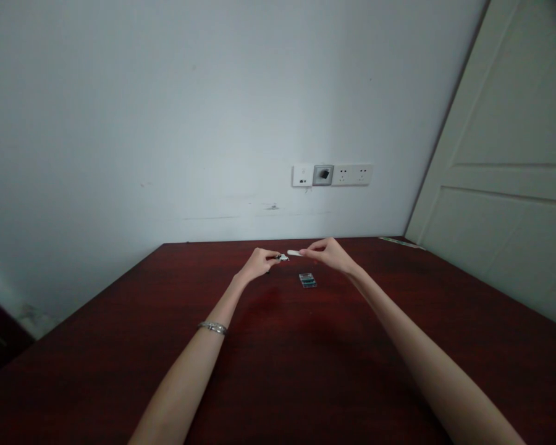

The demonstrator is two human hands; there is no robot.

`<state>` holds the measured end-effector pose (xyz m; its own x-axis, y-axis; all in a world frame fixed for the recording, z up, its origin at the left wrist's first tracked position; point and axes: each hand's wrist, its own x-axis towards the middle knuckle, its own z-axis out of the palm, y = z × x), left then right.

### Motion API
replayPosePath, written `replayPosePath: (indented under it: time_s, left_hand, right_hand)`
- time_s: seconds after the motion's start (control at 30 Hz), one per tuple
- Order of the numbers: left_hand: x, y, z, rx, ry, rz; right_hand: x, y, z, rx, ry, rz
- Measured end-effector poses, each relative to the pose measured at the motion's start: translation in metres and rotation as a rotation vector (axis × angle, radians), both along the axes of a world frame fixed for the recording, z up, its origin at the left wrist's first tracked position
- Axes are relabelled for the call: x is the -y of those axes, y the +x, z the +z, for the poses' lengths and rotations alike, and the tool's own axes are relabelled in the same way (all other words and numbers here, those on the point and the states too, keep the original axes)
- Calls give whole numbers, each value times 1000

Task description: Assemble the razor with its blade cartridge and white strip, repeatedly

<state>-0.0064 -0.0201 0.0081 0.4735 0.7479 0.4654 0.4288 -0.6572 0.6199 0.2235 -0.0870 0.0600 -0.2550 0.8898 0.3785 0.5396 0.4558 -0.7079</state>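
Observation:
My left hand (257, 264) is closed, pinching a small black-and-white object (283, 257) whose kind is too small to make out. Facing it, my right hand (331, 254) grips a thin white strip (294, 253) with a rounded end, held roughly level between thumb and fingers. The strip's tip points left and stops just short of the black-and-white object. Below and between both hands, a small clear flat case (307, 280) with a dark band lies on the table. A little dark piece shows just under my left hand, partly hidden.
Both forearms extend over a dark red wooden table (278, 383). Its far edge meets a pale wall (213, 123) with a row of sockets (352, 175) and a grey switch plate (323, 175). A light panelled door (514, 204) stands along the right side. A printed strip (402, 243) lies at the back right.

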Motion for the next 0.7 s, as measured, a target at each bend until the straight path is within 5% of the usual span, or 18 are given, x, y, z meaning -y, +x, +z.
replayPosePath:
  time_s: [0.37, 0.7]
  left_hand:
    - [-2, 0, -4, -15, -56, -10]
    - [-5, 0, -7, 179, -380, -148]
  right_hand:
    - [-5, 6, -3, 26, -38, 32]
    - [-3, 9, 2, -55, -27, -54]
